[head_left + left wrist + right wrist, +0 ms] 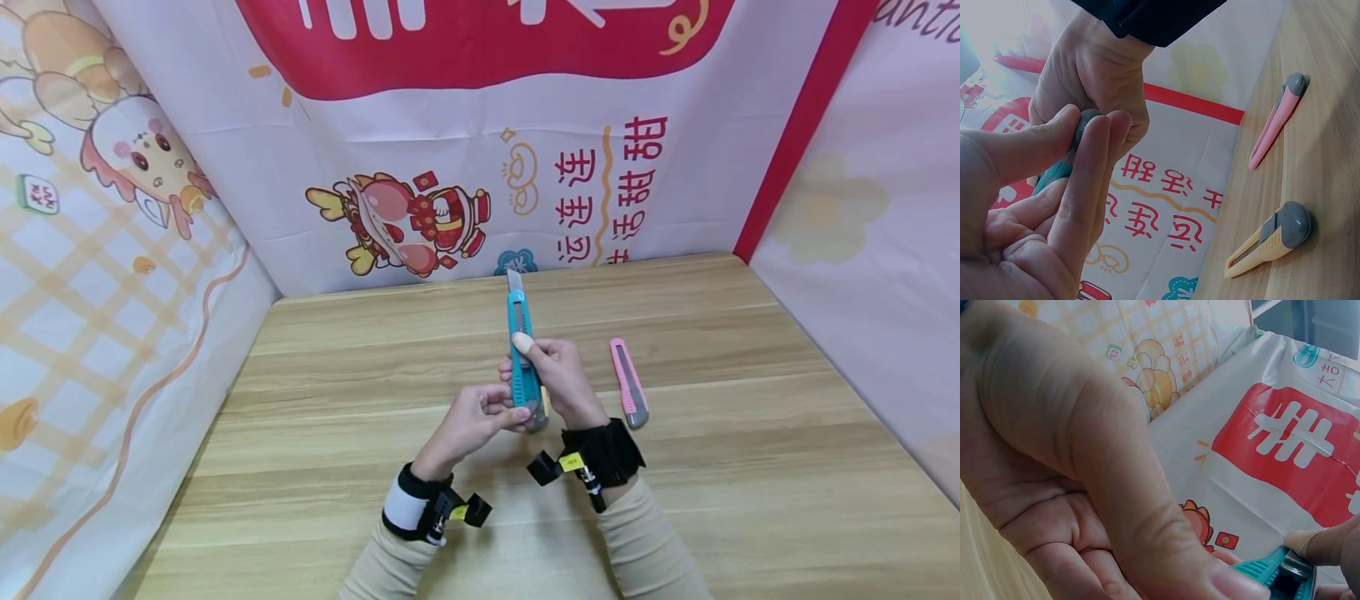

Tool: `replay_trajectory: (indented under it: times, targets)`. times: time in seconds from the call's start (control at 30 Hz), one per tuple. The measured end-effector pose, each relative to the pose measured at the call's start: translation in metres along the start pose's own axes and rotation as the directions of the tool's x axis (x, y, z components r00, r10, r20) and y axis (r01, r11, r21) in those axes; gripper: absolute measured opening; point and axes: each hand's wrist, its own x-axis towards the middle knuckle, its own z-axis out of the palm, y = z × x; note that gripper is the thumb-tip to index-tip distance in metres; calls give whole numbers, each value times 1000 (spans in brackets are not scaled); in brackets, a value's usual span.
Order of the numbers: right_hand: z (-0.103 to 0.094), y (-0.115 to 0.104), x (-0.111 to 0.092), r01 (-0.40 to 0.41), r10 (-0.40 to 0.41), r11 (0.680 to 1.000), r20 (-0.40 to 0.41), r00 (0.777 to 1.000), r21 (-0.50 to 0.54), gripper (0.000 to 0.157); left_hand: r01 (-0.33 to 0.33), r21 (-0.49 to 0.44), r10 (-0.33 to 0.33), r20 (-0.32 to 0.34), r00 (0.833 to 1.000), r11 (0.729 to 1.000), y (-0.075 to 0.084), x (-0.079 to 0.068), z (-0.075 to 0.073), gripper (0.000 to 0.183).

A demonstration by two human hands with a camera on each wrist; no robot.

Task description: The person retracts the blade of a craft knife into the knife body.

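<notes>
A teal utility knife (519,312) is held upright above the table, its metal blade (513,282) sticking out at the top. My right hand (564,375) grips it around the middle, the thumb lying on the slider side. With thumb and fingers my left hand (474,417) pinches the grey bottom end (1086,124). In the right wrist view the left hand looms large, and the right thumb (1322,545) presses near the dark slider (1295,565). A pink utility knife (628,382) lies to the right of the hands. Mostly hidden behind them in the head view is a yellow utility knife (1270,240).
All this is over a wood-grain table (337,400). Printed cloth stands as a back wall (262,208), with a left side wall (90,358) and a right side wall (862,317). Both wrists wear black straps with small cameras.
</notes>
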Motion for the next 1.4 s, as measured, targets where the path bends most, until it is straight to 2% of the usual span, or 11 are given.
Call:
replay_trajectory:
  times: [0.5,0.6,0.83,1.07,1.3,1.4]
  targets:
    - [-1,-2,-1,-26,25,1000,19,999,10,40,26,-32,-26,7,1000,999,-2,1,-1,29]
    - [0,-2,-1,-49,49,999,14,999,18,42,44,-49,-45,-4,999,998,-2,2,-2,30]
    - [-1,-3,-2,-74,73,996,23,997,40,49,0,-43,-2,-51,999,999,-3,3,-2,33]
    - [1,-3,-3,-115,115,993,10,993,31,48,15,-45,-18,-65,998,999,-5,3,-1,32]
    - [4,-2,-3,-88,88,996,-3,996,27,44,38,-63,-42,-67,997,997,-6,3,0,32]
    - [4,-3,-3,-62,62,998,-5,998,25,44,28,-66,-32,-63,997,997,-5,2,0,33]
